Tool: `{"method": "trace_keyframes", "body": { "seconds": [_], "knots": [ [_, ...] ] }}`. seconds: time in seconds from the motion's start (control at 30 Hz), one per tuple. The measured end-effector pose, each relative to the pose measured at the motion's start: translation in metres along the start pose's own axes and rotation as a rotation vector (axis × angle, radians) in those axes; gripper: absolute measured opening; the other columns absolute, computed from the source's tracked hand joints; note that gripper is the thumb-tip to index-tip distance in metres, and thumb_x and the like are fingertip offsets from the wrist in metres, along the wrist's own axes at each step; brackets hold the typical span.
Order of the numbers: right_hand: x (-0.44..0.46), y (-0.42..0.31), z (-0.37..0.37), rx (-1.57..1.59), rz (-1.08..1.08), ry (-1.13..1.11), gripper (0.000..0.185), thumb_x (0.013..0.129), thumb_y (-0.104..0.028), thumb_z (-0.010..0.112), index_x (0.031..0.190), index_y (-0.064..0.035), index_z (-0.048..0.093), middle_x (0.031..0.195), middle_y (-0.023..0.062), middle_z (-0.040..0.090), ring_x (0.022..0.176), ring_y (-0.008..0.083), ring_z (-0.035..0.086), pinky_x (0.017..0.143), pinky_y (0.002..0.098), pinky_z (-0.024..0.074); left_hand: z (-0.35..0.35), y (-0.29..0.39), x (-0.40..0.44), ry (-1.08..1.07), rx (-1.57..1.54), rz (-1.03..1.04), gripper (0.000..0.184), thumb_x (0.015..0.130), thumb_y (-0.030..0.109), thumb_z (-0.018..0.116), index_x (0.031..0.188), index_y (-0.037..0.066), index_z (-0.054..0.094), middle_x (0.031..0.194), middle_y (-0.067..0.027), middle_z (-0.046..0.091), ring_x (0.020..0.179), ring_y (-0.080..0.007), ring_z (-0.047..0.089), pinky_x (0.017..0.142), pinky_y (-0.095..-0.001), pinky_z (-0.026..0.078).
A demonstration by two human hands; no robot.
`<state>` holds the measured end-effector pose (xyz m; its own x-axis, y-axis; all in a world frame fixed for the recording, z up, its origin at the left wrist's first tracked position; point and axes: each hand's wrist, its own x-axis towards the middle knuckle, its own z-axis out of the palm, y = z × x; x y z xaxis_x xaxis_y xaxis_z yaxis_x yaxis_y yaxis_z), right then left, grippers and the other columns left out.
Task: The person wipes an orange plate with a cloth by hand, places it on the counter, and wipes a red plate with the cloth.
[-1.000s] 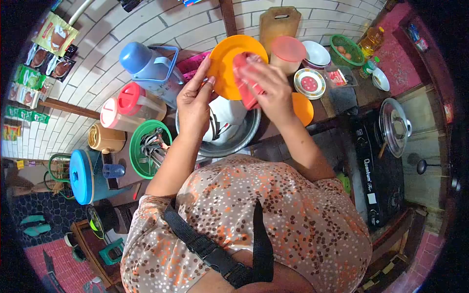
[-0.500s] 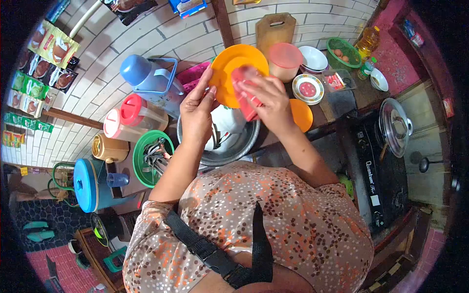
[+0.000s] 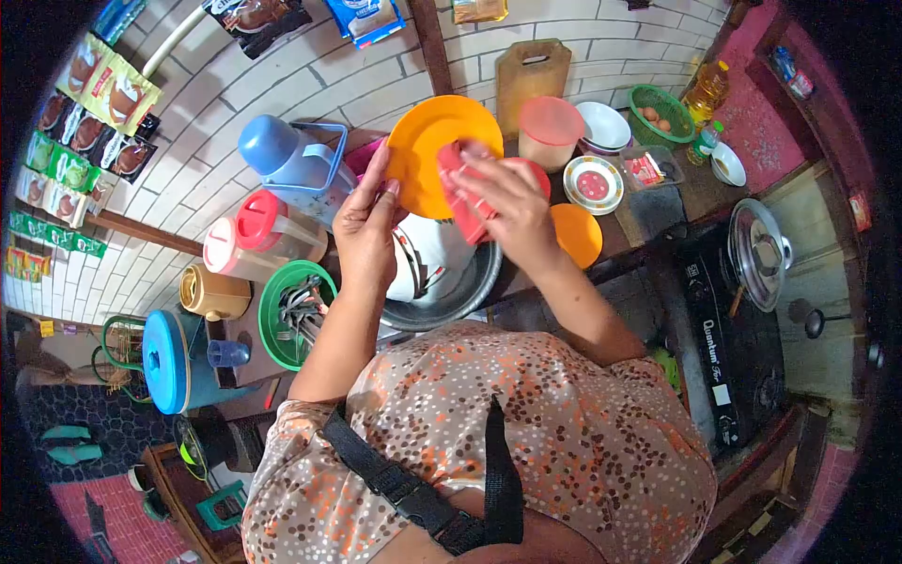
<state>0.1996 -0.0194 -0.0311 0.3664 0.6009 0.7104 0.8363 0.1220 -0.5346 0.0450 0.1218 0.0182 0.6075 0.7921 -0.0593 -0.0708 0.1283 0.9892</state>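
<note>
An orange plate (image 3: 423, 132) is held up in front of me, its left rim gripped between the thumb and fingers of my left hand (image 3: 366, 221). My right hand (image 3: 512, 211) presses a red cloth (image 3: 462, 193) against the plate's right side; its fingers look slightly blurred. Below the plate stands a grey metal basin (image 3: 484, 287) with white bowls (image 3: 404, 268) in it, partly covered by my hands. A second orange plate (image 3: 577, 235) lies on the counter, just right of my right forearm.
To the left are a green basket (image 3: 272, 352) of cutlery, red-lidded pitchers (image 3: 260, 218), and a blue thermos (image 3: 296, 160). At the right stand a patterned plate stack (image 3: 594, 185), a pink-lidded container (image 3: 552, 127), a green egg basket (image 3: 644, 99), and a black stove (image 3: 719, 338) with a lidded pot.
The red cloth and my right hand have shifted a little over the orange plate, and the cloth is spread wider. The whole view has tilted slightly, so things sit lower.
</note>
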Motion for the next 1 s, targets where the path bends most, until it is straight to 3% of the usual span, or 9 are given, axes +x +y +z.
{"method": "trace_keyframes", "body": {
  "seconds": [0.13, 0.2, 0.53, 0.63, 0.67, 0.8, 1.0],
  "knots": [
    [0.024, 0.012, -0.007, -0.105, 0.027, 0.103, 0.052, 0.078, 0.001, 0.076, 0.127, -0.0169, 0.076, 0.139, 0.0052, 0.068, 0.115, 0.0295, 0.064, 0.101, 0.0397, 0.0526, 0.004, -0.001, -0.004, -0.064, -0.061, 0.008, 0.049, 0.104, -0.003, 0.057, 0.151, 0.011, 0.058, 0.143, -0.0054, 0.065, 0.118, -0.0127, 0.067, 0.095, -0.0303, 0.059],
    [0.031, 0.002, -0.004, -0.073, -0.001, 0.097, 0.051, 0.079, 0.000, 0.076, 0.128, -0.0172, 0.076, 0.139, 0.0053, 0.068, 0.115, 0.0297, 0.063, 0.101, 0.0400, 0.0526, 0.010, -0.005, -0.007, -0.102, -0.004, 0.031, 0.047, 0.103, 0.002, 0.062, 0.150, 0.011, 0.060, 0.136, -0.0046, 0.070, 0.104, -0.0102, 0.070, 0.083, -0.0261, 0.059],
    [0.012, -0.020, 0.008, 0.095, -0.056, -0.041, 0.051, 0.079, -0.004, 0.078, 0.128, -0.0164, 0.076, 0.137, 0.0053, 0.069, 0.115, 0.0309, 0.063, 0.100, 0.0417, 0.0538, 0.005, 0.002, -0.001, -0.044, -0.086, 0.091, 0.050, 0.103, -0.001, 0.059, 0.153, 0.008, 0.055, 0.142, -0.0087, 0.066, 0.113, -0.0146, 0.070, 0.084, -0.0280, 0.063],
    [0.019, -0.023, -0.002, 0.077, -0.070, -0.044, 0.051, 0.079, -0.020, 0.085, 0.128, -0.0120, 0.074, 0.143, 0.0102, 0.064, 0.120, 0.0329, 0.062, 0.106, 0.0448, 0.0509, 0.008, 0.010, -0.002, 0.000, -0.113, 0.063, 0.048, 0.103, 0.000, 0.059, 0.151, 0.007, 0.056, 0.146, -0.0078, 0.064, 0.112, -0.0145, 0.071, 0.080, -0.0276, 0.064],
    [0.020, -0.026, -0.004, 0.028, -0.104, -0.080, 0.065, 0.076, -0.028, 0.089, 0.135, -0.0117, 0.068, 0.150, 0.0127, 0.057, 0.126, 0.0348, 0.058, 0.109, 0.0467, 0.0486, 0.010, 0.011, -0.002, 0.014, -0.154, 0.042, 0.048, 0.103, 0.000, 0.059, 0.151, 0.007, 0.057, 0.146, -0.0074, 0.064, 0.112, -0.0143, 0.071, 0.079, -0.0278, 0.064],
    [0.017, -0.038, 0.000, -0.057, -0.077, -0.139, 0.077, 0.073, -0.025, 0.091, 0.142, -0.0136, 0.059, 0.154, 0.0123, 0.050, 0.135, 0.0368, 0.051, 0.110, 0.0475, 0.0480, 0.015, 0.011, -0.005, 0.028, -0.159, 0.013, 0.048, 0.104, 0.001, 0.059, 0.151, 0.009, 0.057, 0.143, -0.0061, 0.065, 0.111, -0.0121, 0.070, 0.079, -0.0268, 0.064],
    [0.014, -0.031, 0.002, -0.044, -0.119, -0.086, 0.071, 0.073, -0.019, 0.090, 0.139, -0.0127, 0.062, 0.149, 0.0124, 0.054, 0.133, 0.0374, 0.053, 0.109, 0.0474, 0.0491, 0.024, 0.018, -0.013, 0.005, -0.175, 0.050, 0.047, 0.105, 0.001, 0.058, 0.151, 0.011, 0.057, 0.139, -0.0061, 0.067, 0.111, -0.0115, 0.069, 0.083, -0.0269, 0.063]
  ]
}}
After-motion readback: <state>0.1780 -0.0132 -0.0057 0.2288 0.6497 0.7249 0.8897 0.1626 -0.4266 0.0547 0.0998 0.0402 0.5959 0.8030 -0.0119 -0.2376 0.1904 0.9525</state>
